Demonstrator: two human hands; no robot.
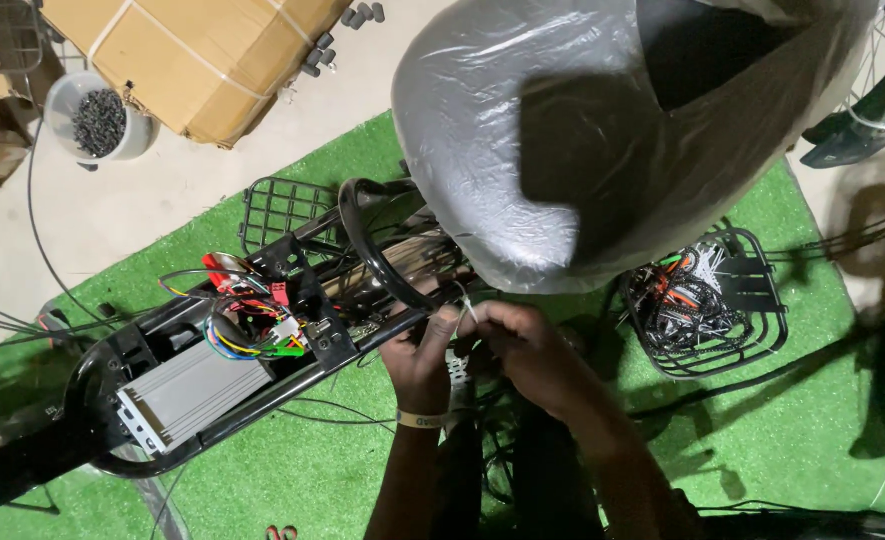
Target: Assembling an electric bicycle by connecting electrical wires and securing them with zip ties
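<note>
Both hands meet under a plastic-wrapped black seat [562,130]. My left hand [422,355], with a pale wristband, pinches a thin white cable tie [465,300] against the black frame tube [382,325]. My right hand [527,345] closes on the same tie from the right. To the left, the black frame tray holds a silver finned controller box [192,392] and a bundle of coloured wires with connectors [257,325].
A black wire basket [707,305] with wires and small parts sits on the green turf at right. Another wire basket [282,210] lies behind the frame. A cardboard box [202,50] and a white tub of dark screws [97,120] stand on the concrete. Wheels show at right.
</note>
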